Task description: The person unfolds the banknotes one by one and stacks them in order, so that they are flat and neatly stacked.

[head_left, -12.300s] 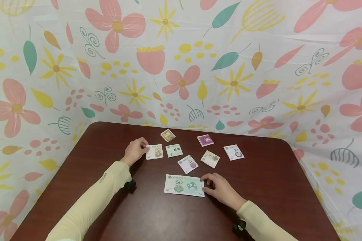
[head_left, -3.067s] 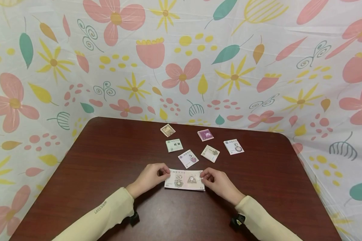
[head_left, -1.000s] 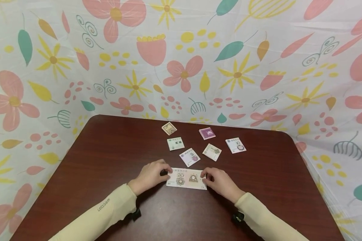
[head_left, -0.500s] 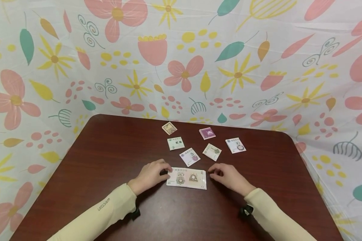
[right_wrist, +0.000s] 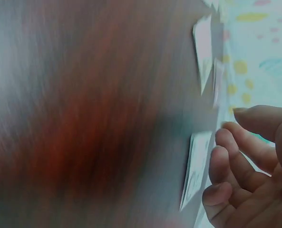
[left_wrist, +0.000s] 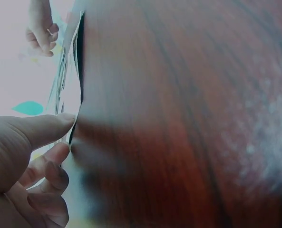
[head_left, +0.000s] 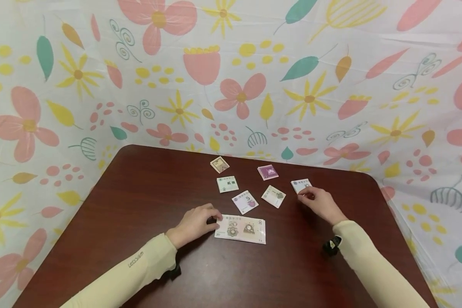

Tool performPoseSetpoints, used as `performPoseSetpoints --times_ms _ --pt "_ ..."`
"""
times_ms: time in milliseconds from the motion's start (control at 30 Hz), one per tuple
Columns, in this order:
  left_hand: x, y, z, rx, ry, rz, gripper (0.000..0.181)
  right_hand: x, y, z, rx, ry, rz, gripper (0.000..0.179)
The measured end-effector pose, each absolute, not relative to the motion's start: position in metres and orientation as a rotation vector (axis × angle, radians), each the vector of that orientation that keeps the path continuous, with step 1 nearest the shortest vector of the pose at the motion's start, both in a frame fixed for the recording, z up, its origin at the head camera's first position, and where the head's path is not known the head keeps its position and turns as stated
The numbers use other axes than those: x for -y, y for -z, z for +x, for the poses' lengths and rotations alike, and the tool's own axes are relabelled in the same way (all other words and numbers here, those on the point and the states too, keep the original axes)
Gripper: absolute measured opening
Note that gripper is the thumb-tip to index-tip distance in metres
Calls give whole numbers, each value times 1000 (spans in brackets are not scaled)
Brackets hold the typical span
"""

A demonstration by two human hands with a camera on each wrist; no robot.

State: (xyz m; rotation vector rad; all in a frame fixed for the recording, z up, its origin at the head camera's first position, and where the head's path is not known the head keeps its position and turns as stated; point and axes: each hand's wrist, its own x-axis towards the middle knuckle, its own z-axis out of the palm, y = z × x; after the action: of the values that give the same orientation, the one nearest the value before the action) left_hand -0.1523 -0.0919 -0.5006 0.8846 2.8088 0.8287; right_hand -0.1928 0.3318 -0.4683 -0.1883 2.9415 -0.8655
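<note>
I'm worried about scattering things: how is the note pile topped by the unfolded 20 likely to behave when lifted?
The note pile will probably flex, since its thin edge looks bowed in the left wrist view. It is likely light for its size, looking thin and papery. It may also slip apart, as its edges don't line up.

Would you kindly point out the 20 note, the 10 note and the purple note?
20 note (head_left: 240,229): head view, middle of its printed face.
10 note (head_left: 300,185): head view, upper face, beyond the right hand (head_left: 324,205).
Purple note (head_left: 268,172): head view, middle of its upper face.
</note>
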Motion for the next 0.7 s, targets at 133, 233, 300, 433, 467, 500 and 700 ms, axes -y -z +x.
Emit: performPoseSetpoints --times_ms 133,233,300,433,467,500,700 --pt "92 501 -153 -2809 -816 890 17 -345 474 -201 -2996 875 -119 24" --pt "92 501 -153 -2812 -820 890 17 -350 478 -203 -3038 864 -46 33" --pt "92 501 -153 -2812 -825 892 17 -352 479 -204 -3054 848 13 40" --pt "92 500 -152 -2802 -835 895 17 -354 479 -205 -3045 800 118 51" --pt "92 500 -152 -2801 -835 893 17 -355 479 -205 -3035 786 133 52" --pt "92 500 -152 -2799 -835 891 17 -356 479 -205 -3025 770 142 54" --pt "92 498 -152 -2800 -834 886 17 -358 480 -208 -2989 695 180 60"
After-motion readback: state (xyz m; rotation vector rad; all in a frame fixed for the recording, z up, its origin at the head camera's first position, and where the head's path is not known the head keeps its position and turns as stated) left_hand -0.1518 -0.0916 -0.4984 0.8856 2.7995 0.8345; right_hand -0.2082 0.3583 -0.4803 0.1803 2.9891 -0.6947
